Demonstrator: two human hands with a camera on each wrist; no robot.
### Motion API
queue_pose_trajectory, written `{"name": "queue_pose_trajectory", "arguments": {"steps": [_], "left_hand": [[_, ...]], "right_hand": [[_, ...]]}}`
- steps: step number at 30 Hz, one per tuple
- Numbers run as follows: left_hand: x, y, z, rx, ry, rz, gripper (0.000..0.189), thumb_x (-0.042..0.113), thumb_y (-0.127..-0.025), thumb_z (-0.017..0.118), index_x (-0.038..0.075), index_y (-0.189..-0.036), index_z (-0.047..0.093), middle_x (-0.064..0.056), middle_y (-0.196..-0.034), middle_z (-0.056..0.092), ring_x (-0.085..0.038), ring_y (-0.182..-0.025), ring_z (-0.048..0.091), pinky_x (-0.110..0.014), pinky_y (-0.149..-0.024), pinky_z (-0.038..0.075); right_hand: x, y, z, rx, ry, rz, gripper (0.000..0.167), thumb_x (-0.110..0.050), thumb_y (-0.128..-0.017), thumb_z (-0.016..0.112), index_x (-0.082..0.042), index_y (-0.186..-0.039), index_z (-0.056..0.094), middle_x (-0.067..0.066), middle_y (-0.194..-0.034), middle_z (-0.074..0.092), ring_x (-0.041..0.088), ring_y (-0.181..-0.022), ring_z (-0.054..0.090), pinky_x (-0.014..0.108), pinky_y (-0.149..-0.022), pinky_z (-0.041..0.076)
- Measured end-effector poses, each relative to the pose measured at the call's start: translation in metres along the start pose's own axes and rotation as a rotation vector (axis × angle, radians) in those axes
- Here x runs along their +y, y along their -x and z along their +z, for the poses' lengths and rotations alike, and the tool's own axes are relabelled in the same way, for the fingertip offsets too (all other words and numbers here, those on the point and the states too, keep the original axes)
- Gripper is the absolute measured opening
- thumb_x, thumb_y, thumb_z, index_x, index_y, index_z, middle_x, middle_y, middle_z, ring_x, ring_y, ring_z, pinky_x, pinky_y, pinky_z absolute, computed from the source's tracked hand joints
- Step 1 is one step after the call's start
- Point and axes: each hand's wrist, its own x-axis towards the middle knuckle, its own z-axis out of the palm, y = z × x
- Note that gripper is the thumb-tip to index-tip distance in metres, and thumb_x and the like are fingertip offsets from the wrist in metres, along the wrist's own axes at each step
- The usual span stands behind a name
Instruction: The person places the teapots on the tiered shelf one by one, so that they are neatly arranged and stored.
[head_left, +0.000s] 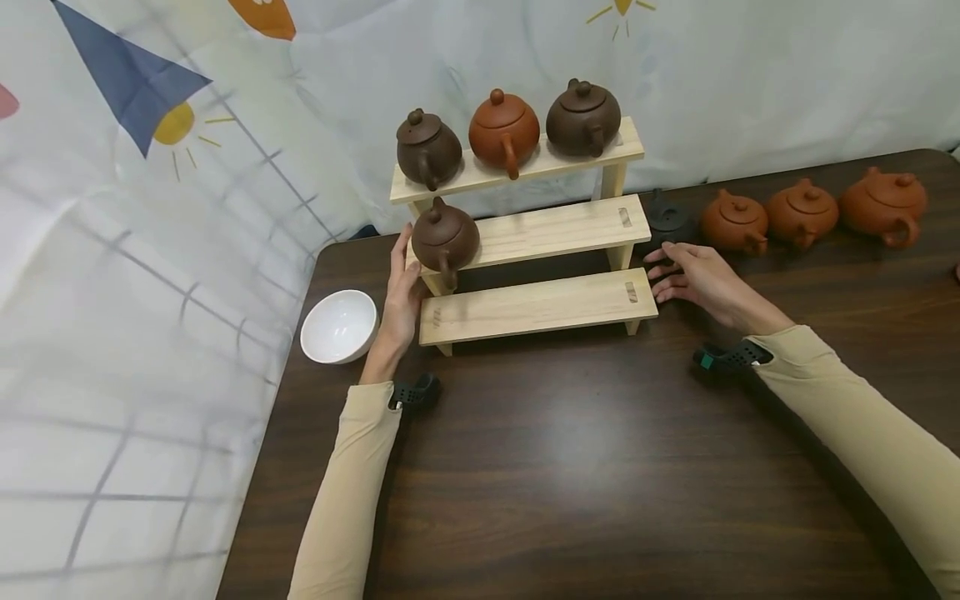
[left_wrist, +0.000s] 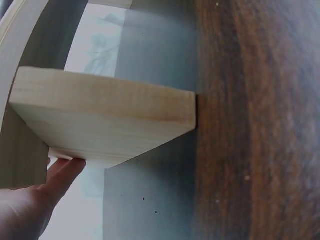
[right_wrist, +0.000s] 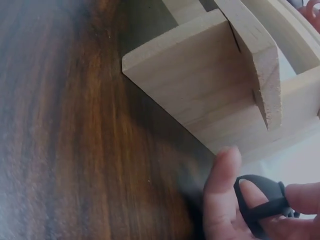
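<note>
My left hand (head_left: 401, 304) touches the left end of a three-tier wooden stand (head_left: 540, 304), its fingers at the middle shelf. In the left wrist view, straight fingers (left_wrist: 65, 175) reach under the board's overhang to the upright. Above this hand, a dark brown teapot (head_left: 446, 236) sits on the middle shelf's left end. My right hand (head_left: 701, 279) is just beyond the stand's right end, gripping a small black teapot (head_left: 667, 218) by its handle. A finger passes through that handle (right_wrist: 267, 207) in the right wrist view. The fingers hide part of the black teapot.
Two dark brown teapots (head_left: 583, 119) and an orange-brown one (head_left: 504, 129) occupy the top shelf. Three reddish teapots (head_left: 802, 208) line the table's back right. A white bowl (head_left: 339, 327) stands left of my left hand. A printed white curtain (head_left: 720, 83) hangs behind the table.
</note>
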Motion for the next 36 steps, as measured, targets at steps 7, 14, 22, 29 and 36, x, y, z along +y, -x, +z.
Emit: {"name": "queue_pose_trajectory", "arguments": {"steps": [7, 14, 22, 29, 36], "left_hand": [[0.0, -0.001, 0.003, 0.001, 0.028, 0.011, 0.069, 0.017, -0.105, 0.031, 0.003, -0.167, 0.005, -0.012, -0.173, 0.009, -0.024, -0.154, 0.022, -0.039, -0.121, 0.024], [0.0, -0.002, 0.003, -0.004, 0.022, 0.016, 0.069, 0.018, -0.105, 0.031, 0.003, -0.167, 0.005, -0.011, -0.173, 0.008, -0.024, -0.154, 0.022, -0.04, -0.121, 0.024], [0.001, -0.003, 0.004, -0.003, -0.016, 0.004, 0.069, 0.022, -0.106, 0.032, 0.004, -0.167, 0.005, -0.009, -0.173, 0.007, -0.024, -0.154, 0.023, -0.046, -0.12, 0.026], [0.001, -0.002, 0.005, 0.004, -0.04, -0.023, 0.073, 0.025, -0.103, 0.033, 0.006, -0.168, 0.006, -0.011, -0.174, 0.003, -0.028, -0.154, 0.023, -0.059, -0.117, 0.026], [0.002, 0.001, 0.001, 0.01, 0.007, -0.005, 0.068, 0.02, -0.106, 0.032, 0.007, -0.168, 0.007, -0.008, -0.174, 0.006, -0.024, -0.153, 0.023, -0.043, -0.12, 0.026]], "right_hand": [[0.004, 0.001, -0.001, 0.03, -0.04, -0.054, 0.044, -0.03, -0.116, 0.032, 0.008, -0.125, 0.05, -0.001, -0.1, 0.061, 0.007, -0.083, 0.062, 0.022, -0.075, 0.054], [-0.004, 0.004, -0.006, 0.063, -0.179, -0.122, 0.034, -0.021, -0.114, 0.043, 0.005, -0.106, 0.062, 0.002, -0.091, 0.07, 0.01, -0.079, 0.068, 0.021, -0.073, 0.055], [-0.027, 0.017, -0.02, 0.104, -0.161, -0.163, 0.034, -0.028, -0.112, 0.048, -0.003, -0.097, 0.065, 0.002, -0.088, 0.072, 0.012, -0.077, 0.069, 0.024, -0.07, 0.055], [-0.047, 0.045, -0.036, 0.109, -0.21, -0.237, 0.03, -0.028, -0.109, 0.054, -0.002, -0.097, 0.064, 0.006, -0.089, 0.072, 0.016, -0.076, 0.068, 0.025, -0.066, 0.054], [-0.065, 0.077, -0.042, 0.069, -0.164, -0.305, 0.03, -0.025, -0.109, 0.057, 0.003, -0.098, 0.063, 0.011, -0.091, 0.07, 0.02, -0.076, 0.067, 0.028, -0.062, 0.051]]}}
